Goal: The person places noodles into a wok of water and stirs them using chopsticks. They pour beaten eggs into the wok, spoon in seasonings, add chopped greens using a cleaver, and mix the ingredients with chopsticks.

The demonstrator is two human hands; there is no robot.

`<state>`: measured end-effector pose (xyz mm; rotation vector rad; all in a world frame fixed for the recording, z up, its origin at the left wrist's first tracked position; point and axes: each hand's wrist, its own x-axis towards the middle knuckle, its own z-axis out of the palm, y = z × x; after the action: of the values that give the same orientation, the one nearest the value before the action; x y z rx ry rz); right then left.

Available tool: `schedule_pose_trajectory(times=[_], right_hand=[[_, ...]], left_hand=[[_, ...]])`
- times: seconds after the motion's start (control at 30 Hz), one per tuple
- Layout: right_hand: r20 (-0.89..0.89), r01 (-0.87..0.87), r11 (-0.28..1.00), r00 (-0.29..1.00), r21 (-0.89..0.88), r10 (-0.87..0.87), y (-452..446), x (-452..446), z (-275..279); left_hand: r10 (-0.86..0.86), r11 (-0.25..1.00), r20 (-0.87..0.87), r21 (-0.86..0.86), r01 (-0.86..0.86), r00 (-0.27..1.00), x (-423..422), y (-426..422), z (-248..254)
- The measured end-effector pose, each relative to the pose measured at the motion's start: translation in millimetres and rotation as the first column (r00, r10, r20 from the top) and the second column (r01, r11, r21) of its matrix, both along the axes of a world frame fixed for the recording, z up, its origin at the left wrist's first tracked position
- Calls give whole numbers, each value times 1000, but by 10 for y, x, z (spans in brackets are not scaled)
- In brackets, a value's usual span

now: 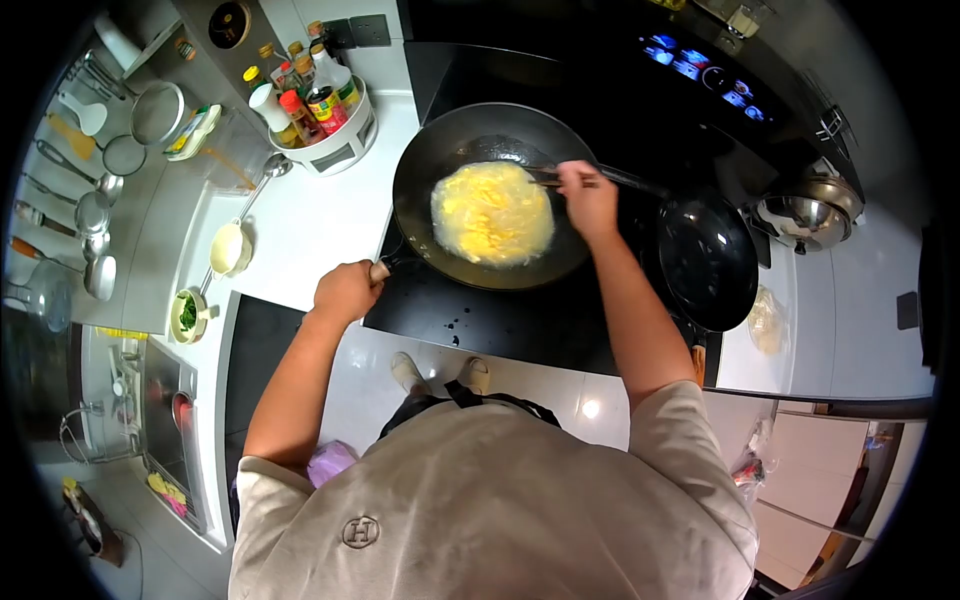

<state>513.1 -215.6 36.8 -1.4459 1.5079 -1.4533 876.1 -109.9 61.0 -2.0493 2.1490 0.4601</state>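
Observation:
A large dark wok (415, 185) sits on the black stove. My left hand (346, 292) is closed around its wooden handle (379, 271) at the lower left. Inside the wok lies a round mass of yellow, partly runny egg (490, 215). Over the wok's right side, my right hand (588, 195) grips a pair of chopsticks (545, 176), whose tips reach the egg's upper right edge.
A second black pan (708, 255) stands right of the wok, with a metal lidded pot (812, 212) beyond. On the left counter are a white rack (350, 145) of sauce bottles, a cream bowl (231, 250) and a small bowl (203, 313) of chopped greens. Ladles hang at far left.

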Motion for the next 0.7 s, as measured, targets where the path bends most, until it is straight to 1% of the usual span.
schedule_pose_trajectory(times=[0.03,0.07,0.1,0.13,0.2,0.23,0.3,0.37,0.4,0.5,0.53,0.57,0.63,0.7], right_hand=[[-109,-54,998,993,-36,50,-7,103,-102],[-194,-147,983,973,-107,124,16,137,-182],[-281,-244,955,941,-167,191,83,195,-130],[-182,-222,973,961,-62,208,88,191,-60],[16,-208,966,978,156,208,59,121,59],[53,-132,986,991,105,127,-6,59,65],[100,87,996,991,32,-90,-124,74,13],[133,110,993,986,-32,-105,-254,165,-308],[108,74,996,992,-41,-69,-224,273,-271],[111,-30,983,994,179,10,-149,260,-26],[185,-9,993,983,120,-13,-194,164,-46],[235,51,998,970,40,-59,-218,101,-57],[127,113,994,985,17,-114,-262,84,-181],[148,-2,1000,989,-2,3,-217,199,-331]], left_hand=[[-1,1000,-10,-4,1,1000,14,0,-25],[1,1000,-18,-9,-1,1000,24,-1,-35],[2,1000,-13,-4,-2,1000,21,-3,-30],[5,1000,-7,2,-5,1000,17,-4,-23],[9,1000,3,9,-9,1000,32,2,-6],[9,1000,4,10,-9,1000,27,1,5],[9,1000,-5,15,-9,1000,0,18,-8],[14,1000,-15,13,-14,1000,15,-1,-17],[11,1000,-13,10,-11,1000,22,-12,-14],[10,1000,-7,10,-9,1000,36,4,-15],[11,1000,-7,7,-11,1000,29,-3,-7],[10,1000,-9,6,-10,1000,19,8,-13],[15,1000,-7,10,-15,1000,14,12,-18],[10,1000,-8,6,-10,1000,11,-5,-7]])
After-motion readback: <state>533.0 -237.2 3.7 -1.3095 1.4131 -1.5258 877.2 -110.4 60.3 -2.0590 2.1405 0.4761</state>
